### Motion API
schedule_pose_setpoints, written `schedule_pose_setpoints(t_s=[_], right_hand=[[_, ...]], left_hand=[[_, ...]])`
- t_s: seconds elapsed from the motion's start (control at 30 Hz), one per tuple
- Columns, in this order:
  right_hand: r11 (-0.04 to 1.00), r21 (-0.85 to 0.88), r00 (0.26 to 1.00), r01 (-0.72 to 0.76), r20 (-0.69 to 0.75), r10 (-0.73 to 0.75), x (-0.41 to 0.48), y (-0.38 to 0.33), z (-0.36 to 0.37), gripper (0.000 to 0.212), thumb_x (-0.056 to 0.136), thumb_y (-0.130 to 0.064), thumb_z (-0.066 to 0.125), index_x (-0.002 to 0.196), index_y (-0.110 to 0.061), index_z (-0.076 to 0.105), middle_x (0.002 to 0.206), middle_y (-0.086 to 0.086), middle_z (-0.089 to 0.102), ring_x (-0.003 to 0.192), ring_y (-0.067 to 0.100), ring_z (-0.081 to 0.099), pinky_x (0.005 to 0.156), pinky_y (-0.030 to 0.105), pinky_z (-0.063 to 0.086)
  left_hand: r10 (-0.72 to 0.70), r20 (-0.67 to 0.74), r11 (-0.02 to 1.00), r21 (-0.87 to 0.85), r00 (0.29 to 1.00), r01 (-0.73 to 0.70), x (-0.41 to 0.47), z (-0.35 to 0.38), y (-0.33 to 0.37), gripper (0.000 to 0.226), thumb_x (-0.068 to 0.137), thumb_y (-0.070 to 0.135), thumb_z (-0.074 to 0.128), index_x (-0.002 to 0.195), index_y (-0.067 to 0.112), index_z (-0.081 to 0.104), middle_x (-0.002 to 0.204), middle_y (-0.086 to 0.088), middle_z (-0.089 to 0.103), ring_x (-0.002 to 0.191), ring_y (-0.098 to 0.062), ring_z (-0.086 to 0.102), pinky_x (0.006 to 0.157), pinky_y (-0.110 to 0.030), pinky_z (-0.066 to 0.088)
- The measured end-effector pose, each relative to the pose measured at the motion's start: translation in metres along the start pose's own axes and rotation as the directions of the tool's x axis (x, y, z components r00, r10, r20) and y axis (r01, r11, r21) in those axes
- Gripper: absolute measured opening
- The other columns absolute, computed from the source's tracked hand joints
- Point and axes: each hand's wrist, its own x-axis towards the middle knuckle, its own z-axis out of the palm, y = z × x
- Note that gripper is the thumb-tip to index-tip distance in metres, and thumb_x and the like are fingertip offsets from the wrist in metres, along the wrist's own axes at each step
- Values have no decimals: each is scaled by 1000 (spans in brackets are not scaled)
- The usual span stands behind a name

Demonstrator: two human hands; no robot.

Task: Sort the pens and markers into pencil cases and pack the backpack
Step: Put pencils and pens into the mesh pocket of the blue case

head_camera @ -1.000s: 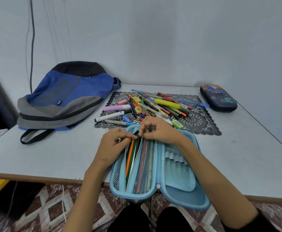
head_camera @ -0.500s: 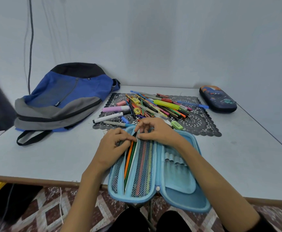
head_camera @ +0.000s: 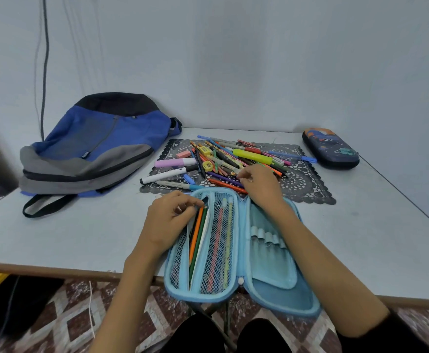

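Observation:
A light blue pencil case (head_camera: 272,253) lies open at the table's near edge, with several pencils in its left half and more behind a mesh flap. My left hand (head_camera: 168,219) pinches the top edge of the left mesh pocket (head_camera: 180,247), holding it apart. My right hand (head_camera: 260,184) rests on the near edge of a pile of pens and markers (head_camera: 230,159) on a black lace mat (head_camera: 307,186); what its fingertips touch is hidden. A blue and grey backpack (head_camera: 93,146) lies at the left. A dark printed pencil case (head_camera: 330,149) sits shut at the far right.
The table's front edge (head_camera: 55,267) runs just before my knees. A wall stands behind the table, and a dark cable (head_camera: 44,67) hangs down it at the left. The backpack strap (head_camera: 45,206) trails toward the near left. Patterned floor tiles show below.
My right hand has left the top of the open case and moved forward to the pile on the mat. My left hand stays at the mesh pocket.

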Motion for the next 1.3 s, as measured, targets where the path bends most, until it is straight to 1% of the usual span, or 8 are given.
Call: schedule_pose_setpoints(t_s=[0.23,0.47,0.57,0.63,0.73,0.83,1.03,1.3], right_hand=[[973,-227,998,-39,30,47,0,-3,1,21,93,-25,62,88,-10,76,84,5,71,80,21,65,62,28,44],[957,-290,1000,-10,11,13,0,-1,2,20,95,-16,54,84,-7,68,92,4,70,87,24,63,74,35,51],[991,-134,999,-19,-42,13,-1,-1,0,13,97,-17,52,95,-12,64,92,1,67,86,20,60,73,34,47],[984,177,994,-31,-97,49,-3,-3,-2,7,95,-18,58,91,-15,63,87,-2,65,77,12,59,69,28,47],[789,614,977,-30,-149,153,-6,-6,-10,12,88,-9,67,86,-19,61,80,0,64,65,15,62,59,26,47],[520,854,965,-16,-122,230,-7,-7,-18,21,84,-1,70,99,-10,58,84,13,68,63,18,65,50,26,51],[285,958,976,13,-74,204,-10,-14,-23,23,86,-1,68,103,-6,53,79,10,71,66,19,69,55,27,57],[269,962,999,-51,51,8,-15,-25,-18,21,85,3,65,102,-4,55,74,7,71,66,20,70,58,28,58]], left_hand=[[-14,-15,1000,-2,1000,14,-1,-2,1,19,81,28,61,92,30,77,85,6,67,74,-10,58,67,-26,46],[-39,-13,999,-29,999,38,-2,-1,2,19,80,29,61,91,33,76,87,7,68,75,-8,58,66,-21,45],[-42,-11,998,-38,999,42,-2,-1,2,19,79,29,61,91,33,75,87,6,68,75,-9,58,66,-20,45],[-45,-6,998,-48,999,45,-2,-1,3,18,79,30,61,90,35,74,87,5,68,75,-9,58,66,-18,44],[-43,-6,998,-48,999,42,-2,0,3,18,79,31,61,91,35,74,87,4,69,77,-10,58,66,-17,45],[-41,-8,998,-46,999,41,-1,-1,2,19,79,30,61,92,32,75,87,4,69,77,-9,59,66,-13,44],[-51,-5,998,-36,999,51,-1,-1,2,23,79,30,61,94,25,78,88,6,69,77,-7,58,66,-16,45],[-51,-3,998,-47,999,51,-2,0,5,21,79,29,60,93,31,75,86,9,68,75,-4,57,65,-13,43]])
